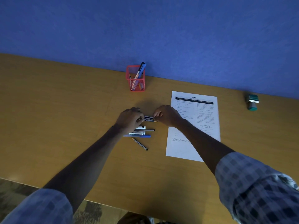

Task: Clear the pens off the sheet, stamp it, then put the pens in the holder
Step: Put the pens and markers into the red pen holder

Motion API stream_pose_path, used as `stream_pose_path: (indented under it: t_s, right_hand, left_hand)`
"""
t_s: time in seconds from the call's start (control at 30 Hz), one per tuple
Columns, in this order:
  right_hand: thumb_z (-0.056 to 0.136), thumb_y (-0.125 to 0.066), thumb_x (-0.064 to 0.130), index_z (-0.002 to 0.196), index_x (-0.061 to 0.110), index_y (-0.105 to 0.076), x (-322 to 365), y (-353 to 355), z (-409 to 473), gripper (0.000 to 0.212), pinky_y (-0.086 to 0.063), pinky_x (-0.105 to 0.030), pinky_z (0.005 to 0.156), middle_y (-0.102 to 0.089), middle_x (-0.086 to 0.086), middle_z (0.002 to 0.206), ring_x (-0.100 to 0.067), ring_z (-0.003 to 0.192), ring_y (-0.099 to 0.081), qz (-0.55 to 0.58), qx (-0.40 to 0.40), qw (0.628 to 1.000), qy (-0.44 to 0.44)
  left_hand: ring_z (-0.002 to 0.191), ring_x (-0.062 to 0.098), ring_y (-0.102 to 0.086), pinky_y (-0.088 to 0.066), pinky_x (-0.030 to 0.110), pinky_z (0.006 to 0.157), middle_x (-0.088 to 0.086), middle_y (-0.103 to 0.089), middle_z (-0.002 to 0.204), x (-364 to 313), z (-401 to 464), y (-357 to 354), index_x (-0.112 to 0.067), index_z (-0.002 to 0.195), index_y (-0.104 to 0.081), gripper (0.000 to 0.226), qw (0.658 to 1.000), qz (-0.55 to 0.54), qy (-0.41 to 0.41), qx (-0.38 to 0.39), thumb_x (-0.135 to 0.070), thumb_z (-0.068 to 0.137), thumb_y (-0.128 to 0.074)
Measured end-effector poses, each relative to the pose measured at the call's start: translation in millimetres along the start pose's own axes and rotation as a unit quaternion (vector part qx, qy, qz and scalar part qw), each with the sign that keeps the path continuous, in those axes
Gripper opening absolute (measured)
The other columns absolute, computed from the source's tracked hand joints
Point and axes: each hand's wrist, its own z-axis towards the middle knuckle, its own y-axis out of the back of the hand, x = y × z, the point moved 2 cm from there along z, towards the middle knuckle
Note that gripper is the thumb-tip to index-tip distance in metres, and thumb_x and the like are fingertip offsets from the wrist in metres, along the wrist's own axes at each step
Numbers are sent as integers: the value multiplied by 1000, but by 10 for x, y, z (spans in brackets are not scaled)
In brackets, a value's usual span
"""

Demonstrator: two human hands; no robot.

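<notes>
**Clerk:** Item one, your left hand (129, 118): knuckles up over the pile of pens, fingers curled round one end of a small bundle of striped pens (148, 118). Item two, your right hand (166, 115): fingers curled, pinching the other end of that same bundle. The bundle spans the gap between your two hands, just left of the sheet.

**Checker:** And the loose stock?

**Clerk:** Under and beside your left wrist, on the wooden table (64, 110): a white marker (140, 127) with a black cap, a thin black pen (145, 130), a blue pen (140, 136), and one striped pencil (140, 144) lying at an angle, nearest to you. All of them lie off the paper.

**Checker:** The sheet?

**Clerk:** Printed sheet (202, 113), flat, right of the pens, your right forearm crossing its near left part. No pens on it. Whether it bears a stamp mark, you cannot tell from here.

**Checker:** Remaining entries?

**Clerk:** Red mesh holder (136, 85), upright by the blue wall (145, 29), with two markers (139, 72) leaning in it. Green stamp (252, 102), far right, well apart from the sheet.
</notes>
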Motion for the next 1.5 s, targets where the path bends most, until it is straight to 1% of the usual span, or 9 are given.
stream_pose_path:
  t_s: [0.3, 0.5, 0.73, 0.87, 0.93, 1.1, 1.27, 1.37, 1.5]
  right_hand:
    - [85, -71, 23, 100, 15, -71, 86, 7, -44, 16, -56, -34, 80, -72, -1, 98, -17, 88, -67, -93, 6, 995, 46]
    - [86, -69, 23, 97, 14, -69, 99, 8, -43, 15, -57, -37, 80, -71, -2, 94, -17, 85, -65, -119, 27, 991, 48]
    - [84, -71, 25, 97, 13, -66, 137, 13, 13, 19, -51, -32, 74, -70, -4, 95, -20, 85, -65, -137, 56, 988, 37]
    - [86, -70, 22, 101, 12, -69, 171, 27, 42, 18, -54, -33, 81, -72, -4, 98, -21, 89, -66, -146, 61, 986, 47]
    - [86, -69, 21, 100, 12, -70, 170, 27, 56, 16, -54, -33, 81, -72, -4, 99, -20, 90, -65, -150, 57, 986, 51]
    - [86, -68, 18, 95, 13, -72, 125, 59, 111, 12, -52, -28, 75, -72, -4, 93, -19, 85, -68, -60, 43, 997, 38]
    - [84, -70, 9, 96, 5, -73, 221, 260, 235, 13, -50, -22, 69, -73, -10, 93, -17, 80, -66, 82, -50, 995, 36]
    - [82, -68, 4, 85, 4, -73, 364, 434, 342, 7, -48, -25, 66, -73, -11, 84, -20, 73, -66, 133, -110, 984, 36]
    - [79, -69, 7, 73, 3, -71, 551, 610, 502, 7, -41, -25, 63, -71, -9, 71, -13, 65, -60, 187, -181, 966, 8]
  left_hand:
    - [83, 23, -60, -45, 31, 67, 5, -67, 93, 270, -114, 148, -9, 98, -67, 10, 996, -67, 33, -41, -15, 92, -63]
    - [83, 29, -63, -50, 38, 68, 11, -69, 102, 352, -78, 215, -8, 125, -60, 31, 989, -103, 46, -93, -8, 94, -54]
    - [79, 34, -64, -51, 40, 67, 18, -67, 86, 385, 43, 337, -7, 109, -67, 29, 953, -228, 120, -158, -6, 89, -45]
    - [72, 10, -62, -49, 28, 68, 3, -66, 80, 401, 107, 380, -11, 111, -68, 28, 933, -270, 168, -170, -3, 90, -50]
    - [75, 11, -63, -51, 29, 70, 5, -68, 85, 401, 141, 410, -9, 109, -67, 24, 924, -284, 183, -179, -2, 91, -52]
    - [89, 22, -67, -53, 34, 79, 14, -69, 95, 396, 233, 502, -1, 102, -62, 12, 900, -323, 199, -215, -6, 94, -56]
    - [96, 18, -63, -49, 20, 82, 10, -67, 102, 410, 419, 694, 3, 105, -64, 17, 886, -339, 181, -260, -8, 93, -58]
    - [87, 14, -60, -44, 6, 73, 4, -64, 90, 423, 571, 854, -2, 95, -66, 8, 873, -343, 167, -304, -6, 90, -61]
    - [69, 3, -61, -47, 15, 69, -2, -64, 75, 427, 785, 995, -1, 91, -67, 6, 856, -373, 157, -322, -3, 86, -63]
